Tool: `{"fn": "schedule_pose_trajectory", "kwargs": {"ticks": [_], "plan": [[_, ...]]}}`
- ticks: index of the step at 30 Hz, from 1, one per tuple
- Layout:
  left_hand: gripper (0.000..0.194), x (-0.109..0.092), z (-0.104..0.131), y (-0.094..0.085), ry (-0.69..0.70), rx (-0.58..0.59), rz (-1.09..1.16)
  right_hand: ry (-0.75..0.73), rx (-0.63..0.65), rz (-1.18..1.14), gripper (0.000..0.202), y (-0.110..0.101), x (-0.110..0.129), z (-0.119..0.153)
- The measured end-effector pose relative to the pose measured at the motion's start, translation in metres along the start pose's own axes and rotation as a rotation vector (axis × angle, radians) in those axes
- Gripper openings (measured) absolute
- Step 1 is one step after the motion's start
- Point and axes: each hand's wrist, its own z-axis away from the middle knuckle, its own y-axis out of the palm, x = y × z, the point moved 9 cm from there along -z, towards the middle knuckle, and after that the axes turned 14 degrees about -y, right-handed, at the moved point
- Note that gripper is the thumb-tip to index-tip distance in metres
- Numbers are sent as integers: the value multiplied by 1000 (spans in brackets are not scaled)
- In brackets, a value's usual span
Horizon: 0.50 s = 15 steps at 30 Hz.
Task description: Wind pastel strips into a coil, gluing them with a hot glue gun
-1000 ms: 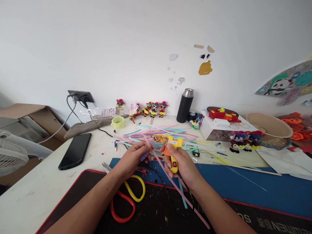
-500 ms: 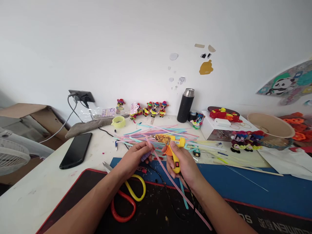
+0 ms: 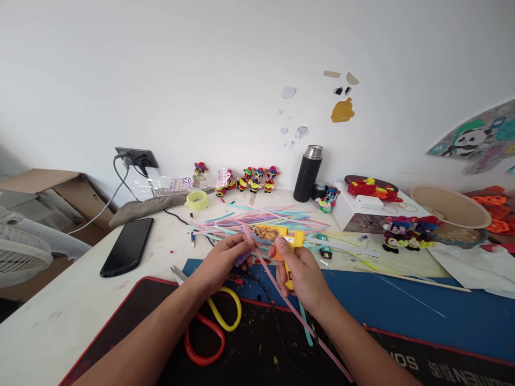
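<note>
Firstly, I note black mat (image 3: 249, 354); scissors (image 3: 238, 310), handles lying on it; yellow glue gun (image 3: 293, 237), raised, right hand (image 3: 306, 273) wrapped round it, aimed toward left hand (image 3: 227, 262); pink strip (image 3: 285, 298), pinched by left fingertips; purple piece (image 3: 242, 259), partly hidden beneath.

Head-worn view, forward and down

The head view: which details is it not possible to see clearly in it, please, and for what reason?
All in the head view, now:
- Purple piece: whole shape hidden by the left hand.
- Glue gun: grip mostly covered by the right hand; label too small to read.
- Scissors: middle hidden by the left forearm.
- Fan: cut off by the left edge.
</note>
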Motion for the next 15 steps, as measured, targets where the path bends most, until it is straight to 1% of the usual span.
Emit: {"fn": "schedule_pose_trajectory", "kwargs": {"ticks": [6,15], "plan": [[35,-2,1,1,1,-13,-27,-7,17,40,68,1,-1,1],[36,-1,0,0,6,-10,-13,1,9,67,70,-1,0,1]]}}
